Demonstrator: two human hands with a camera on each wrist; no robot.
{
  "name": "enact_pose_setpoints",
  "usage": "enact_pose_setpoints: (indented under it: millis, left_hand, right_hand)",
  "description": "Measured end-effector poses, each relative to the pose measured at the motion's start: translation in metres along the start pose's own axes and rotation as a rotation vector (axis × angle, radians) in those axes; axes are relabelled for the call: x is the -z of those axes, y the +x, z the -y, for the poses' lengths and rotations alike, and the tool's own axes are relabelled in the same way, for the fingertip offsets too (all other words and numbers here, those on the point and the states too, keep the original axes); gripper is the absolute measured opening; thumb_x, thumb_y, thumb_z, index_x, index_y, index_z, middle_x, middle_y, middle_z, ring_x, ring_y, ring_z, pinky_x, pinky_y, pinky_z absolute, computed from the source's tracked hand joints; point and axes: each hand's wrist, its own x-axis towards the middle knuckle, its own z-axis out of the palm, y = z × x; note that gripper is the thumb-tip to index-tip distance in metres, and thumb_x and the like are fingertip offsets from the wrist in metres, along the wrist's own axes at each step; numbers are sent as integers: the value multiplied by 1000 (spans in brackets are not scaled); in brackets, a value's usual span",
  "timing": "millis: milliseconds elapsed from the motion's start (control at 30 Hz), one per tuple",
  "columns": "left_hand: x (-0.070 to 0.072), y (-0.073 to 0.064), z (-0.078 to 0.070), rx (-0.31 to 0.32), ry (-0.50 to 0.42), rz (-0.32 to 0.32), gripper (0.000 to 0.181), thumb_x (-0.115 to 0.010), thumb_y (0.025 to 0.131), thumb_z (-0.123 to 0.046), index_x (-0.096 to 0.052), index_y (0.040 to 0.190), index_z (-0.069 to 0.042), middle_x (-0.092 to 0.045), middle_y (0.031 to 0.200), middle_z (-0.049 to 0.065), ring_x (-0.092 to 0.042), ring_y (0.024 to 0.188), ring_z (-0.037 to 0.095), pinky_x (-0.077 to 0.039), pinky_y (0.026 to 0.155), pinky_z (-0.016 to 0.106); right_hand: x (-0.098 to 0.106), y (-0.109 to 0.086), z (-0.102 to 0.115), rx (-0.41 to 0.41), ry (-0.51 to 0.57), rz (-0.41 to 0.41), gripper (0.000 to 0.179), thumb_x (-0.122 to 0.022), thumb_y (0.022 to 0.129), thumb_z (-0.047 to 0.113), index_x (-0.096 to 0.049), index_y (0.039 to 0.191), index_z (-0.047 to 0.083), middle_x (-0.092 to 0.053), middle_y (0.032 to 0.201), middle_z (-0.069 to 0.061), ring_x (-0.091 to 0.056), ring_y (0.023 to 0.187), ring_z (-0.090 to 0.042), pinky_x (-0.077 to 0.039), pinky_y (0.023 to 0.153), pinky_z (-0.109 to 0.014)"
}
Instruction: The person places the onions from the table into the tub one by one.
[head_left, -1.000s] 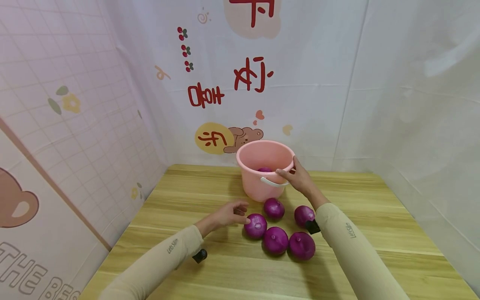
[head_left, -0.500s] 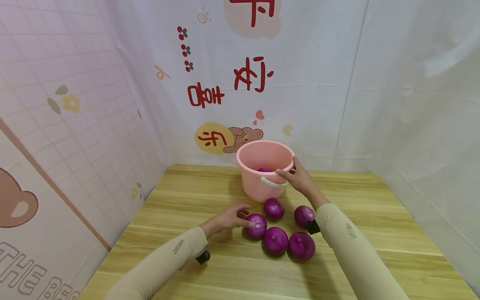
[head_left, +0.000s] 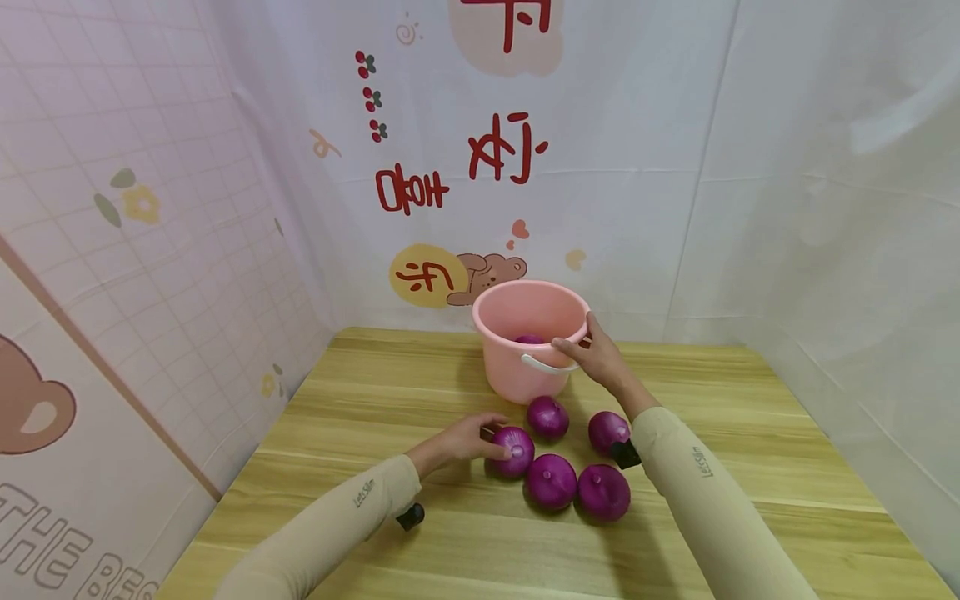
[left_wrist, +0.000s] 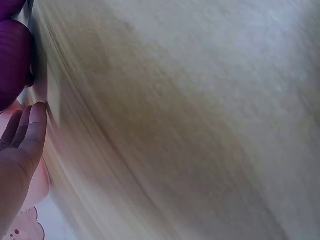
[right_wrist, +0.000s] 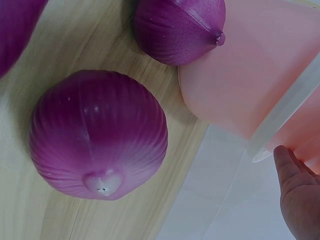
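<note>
My right hand [head_left: 597, 352] grips the rim of a pink bucket [head_left: 517, 372] at its right side, thumb at the front, above the white handle [head_left: 547, 365]. Inside the bucket the top of a red onion [head_left: 529, 339] shows. My left hand [head_left: 461, 439] is at the leftmost onion [head_left: 514, 454] on the table. Its thumb lies over the near side of that onion, and its fingers reach out past the far left side. In the left wrist view the fingers [left_wrist: 32, 130] look fairly straight beside an onion [left_wrist: 12, 62]; whether they touch it is unclear.
More red onions lie on the wooden table [head_left: 360, 375]: one before the bucket [head_left: 548, 417], two nearer [head_left: 551, 482] and one by the right forearm [head_left: 608, 432]. A printed cloth [head_left: 615, 208] hangs behind the table, another along the left.
My left hand has moved right and slightly down to the leftmost onion, its thumb now farther over it. The right hand and the bucket have stayed in place.
</note>
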Motion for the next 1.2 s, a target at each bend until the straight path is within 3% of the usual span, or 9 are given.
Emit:
enact_pose_setpoints:
  millis: [333,600,833,1200]
  left_hand:
    - [-1,2,2,-16,28,18,65,-74,76,-27,-46,130,-4,-55,113,4,-53,101,19,-44,84,29]
    - [-2,2,2,-19,5,21,63,-75,75,-23,-47,129,-4,-56,111,4,-54,99,17,-44,84,29]
    - [-2,0,1,-14,-2,23,61,-75,75,-21,-48,128,-7,-56,108,3,-54,96,16,-46,81,28]
    - [4,-1,0,-14,0,-18,59,-75,75,-25,-50,126,-9,-55,109,3,-53,98,19,-45,82,31]
  right_hand:
    - [1,1,2,-11,10,12,98,-64,81,44,0,146,9,-24,144,-19,-34,126,-33,-37,95,-46]
    - [3,-12,27,-41,65,35,94,-65,84,33,1,145,4,-22,143,-24,-32,126,-38,-33,96,-50]
    - [2,-1,6,2,-18,24,96,-61,83,44,2,145,8,-25,143,-21,-36,124,-36,-39,93,-47]
    - [0,-3,7,-17,13,7,94,-64,82,43,-3,146,12,-29,141,-18,-37,124,-33,-38,94,-46]
